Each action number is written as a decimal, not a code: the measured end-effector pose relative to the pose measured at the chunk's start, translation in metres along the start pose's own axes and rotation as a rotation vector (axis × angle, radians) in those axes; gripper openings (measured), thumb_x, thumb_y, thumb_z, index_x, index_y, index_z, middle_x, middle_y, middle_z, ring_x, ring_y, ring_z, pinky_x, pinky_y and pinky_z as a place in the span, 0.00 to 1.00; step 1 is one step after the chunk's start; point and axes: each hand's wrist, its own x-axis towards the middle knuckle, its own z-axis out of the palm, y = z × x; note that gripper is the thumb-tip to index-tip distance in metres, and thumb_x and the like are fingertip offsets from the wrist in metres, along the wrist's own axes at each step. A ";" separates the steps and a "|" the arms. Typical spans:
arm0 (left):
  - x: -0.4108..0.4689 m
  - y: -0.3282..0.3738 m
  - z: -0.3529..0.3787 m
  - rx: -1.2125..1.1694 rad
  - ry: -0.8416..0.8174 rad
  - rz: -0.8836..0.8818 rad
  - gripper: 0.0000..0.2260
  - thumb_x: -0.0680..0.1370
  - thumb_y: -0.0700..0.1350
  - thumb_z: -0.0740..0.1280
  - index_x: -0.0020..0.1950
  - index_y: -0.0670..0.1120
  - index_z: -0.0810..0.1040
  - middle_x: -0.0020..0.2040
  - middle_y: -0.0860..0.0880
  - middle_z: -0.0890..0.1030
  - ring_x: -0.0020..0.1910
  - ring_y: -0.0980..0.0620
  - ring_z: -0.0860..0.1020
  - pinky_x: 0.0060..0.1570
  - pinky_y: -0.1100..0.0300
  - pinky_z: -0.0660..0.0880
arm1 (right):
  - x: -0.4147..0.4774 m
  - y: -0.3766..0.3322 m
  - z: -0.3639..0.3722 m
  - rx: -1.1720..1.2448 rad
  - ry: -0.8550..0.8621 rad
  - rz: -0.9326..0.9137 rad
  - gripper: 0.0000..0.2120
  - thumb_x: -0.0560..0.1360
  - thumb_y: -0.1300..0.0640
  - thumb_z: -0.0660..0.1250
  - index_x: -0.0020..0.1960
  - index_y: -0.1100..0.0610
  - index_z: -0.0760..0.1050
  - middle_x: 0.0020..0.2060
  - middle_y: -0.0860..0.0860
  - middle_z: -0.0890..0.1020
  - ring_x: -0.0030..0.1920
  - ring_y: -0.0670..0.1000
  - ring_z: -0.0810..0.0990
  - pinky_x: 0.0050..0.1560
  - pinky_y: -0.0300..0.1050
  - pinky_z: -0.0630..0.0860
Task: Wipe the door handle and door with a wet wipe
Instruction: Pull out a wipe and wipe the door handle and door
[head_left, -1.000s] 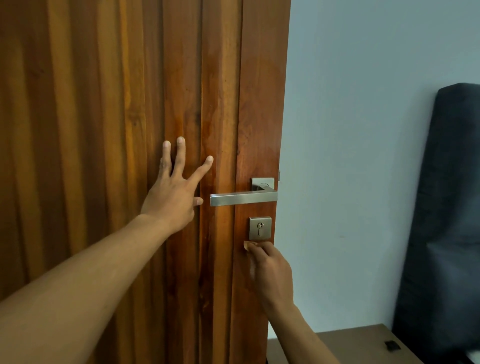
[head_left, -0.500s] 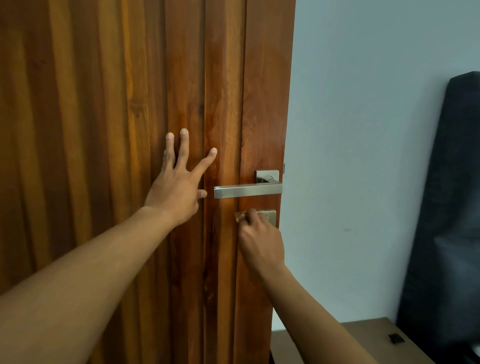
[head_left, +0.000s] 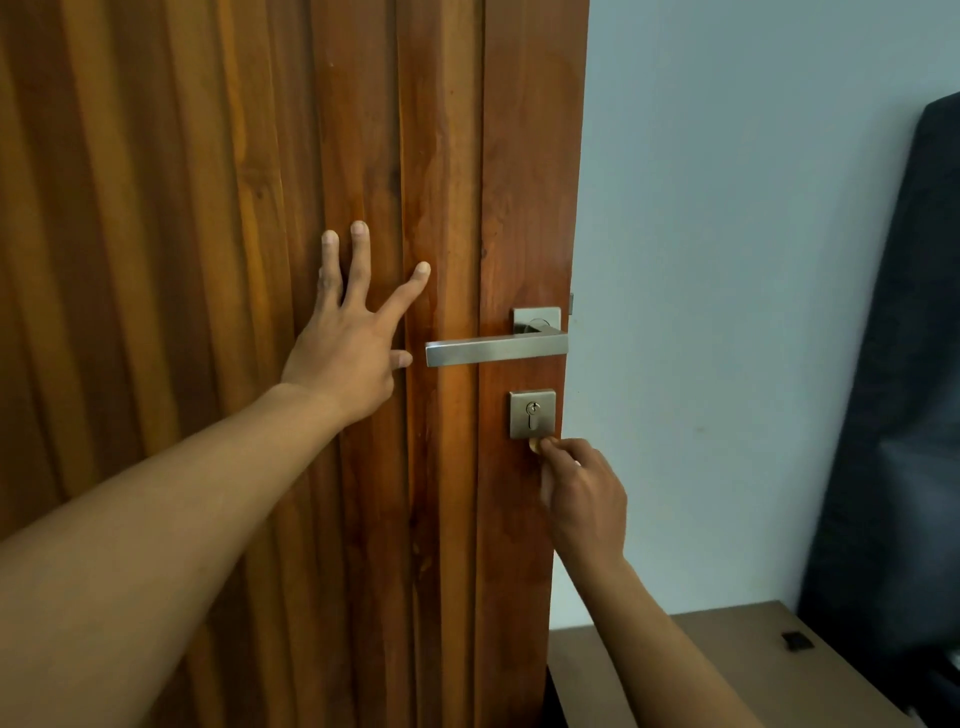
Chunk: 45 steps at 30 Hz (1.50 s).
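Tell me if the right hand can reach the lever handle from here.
Probably yes. The right hand pinches the wipe just below the lock plate, the lever handle sits bare right above, and the left hand lies flat on the door, left of the handle.

The right hand (head_left: 582, 493) hides nearly all of the wet wipe (head_left: 534, 445), and the door (head_left: 208, 208) runs out of view at top, left and bottom.
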 end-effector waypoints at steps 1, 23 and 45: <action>0.000 0.000 0.000 0.009 -0.004 -0.001 0.42 0.79 0.50 0.68 0.79 0.61 0.38 0.76 0.43 0.24 0.72 0.40 0.25 0.77 0.39 0.51 | 0.000 0.000 0.001 0.011 0.006 0.028 0.11 0.73 0.60 0.72 0.55 0.56 0.83 0.46 0.53 0.84 0.44 0.56 0.81 0.36 0.46 0.77; -0.001 0.002 0.003 -0.017 0.024 -0.003 0.42 0.79 0.49 0.68 0.80 0.61 0.40 0.77 0.44 0.25 0.74 0.40 0.26 0.76 0.39 0.52 | -0.025 -0.009 0.007 0.277 0.004 0.241 0.06 0.78 0.58 0.65 0.52 0.53 0.80 0.44 0.48 0.81 0.42 0.47 0.80 0.40 0.38 0.76; -0.002 0.002 0.004 -0.021 0.042 0.005 0.42 0.79 0.48 0.70 0.80 0.60 0.43 0.78 0.44 0.27 0.75 0.39 0.28 0.76 0.38 0.54 | -0.054 0.004 0.016 0.325 -0.010 0.364 0.09 0.78 0.56 0.64 0.56 0.53 0.80 0.49 0.48 0.81 0.44 0.46 0.78 0.44 0.28 0.69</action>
